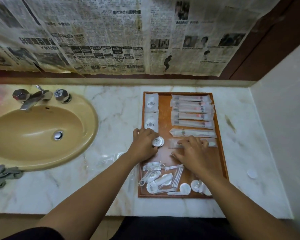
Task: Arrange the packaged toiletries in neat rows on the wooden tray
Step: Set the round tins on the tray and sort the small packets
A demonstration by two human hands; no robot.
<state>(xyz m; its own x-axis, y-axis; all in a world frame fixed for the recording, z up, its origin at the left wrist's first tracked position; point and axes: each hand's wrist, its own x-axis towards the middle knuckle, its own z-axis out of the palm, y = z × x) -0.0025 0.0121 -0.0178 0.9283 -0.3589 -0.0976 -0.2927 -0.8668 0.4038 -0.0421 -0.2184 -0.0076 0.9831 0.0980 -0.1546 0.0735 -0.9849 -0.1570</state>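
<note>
— Nearest?
— At near end of rectangular wooden tray (164, 122), heap of clear-wrapped white toiletries (159, 179).
— Hands?
— By left rim, left hand (143, 144) gripping round white packet (158, 141); right hand (192, 151) spread flat on long clear sachet (213, 143).
— Beyond?
— At right, row of long pink-tinted sachets (191, 110); at left, two square white sachets (151, 111).

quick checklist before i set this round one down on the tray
1. Grip of left hand on round packet: ok.
2. Spot on the tray under that hand free: cannot tell, the hand hides it.
3. right hand pressing the nearest long packet flat: ok.
4. other long packets in parallel rows: ok.
5. heap at the tray's near end sorted: not ok.
</note>
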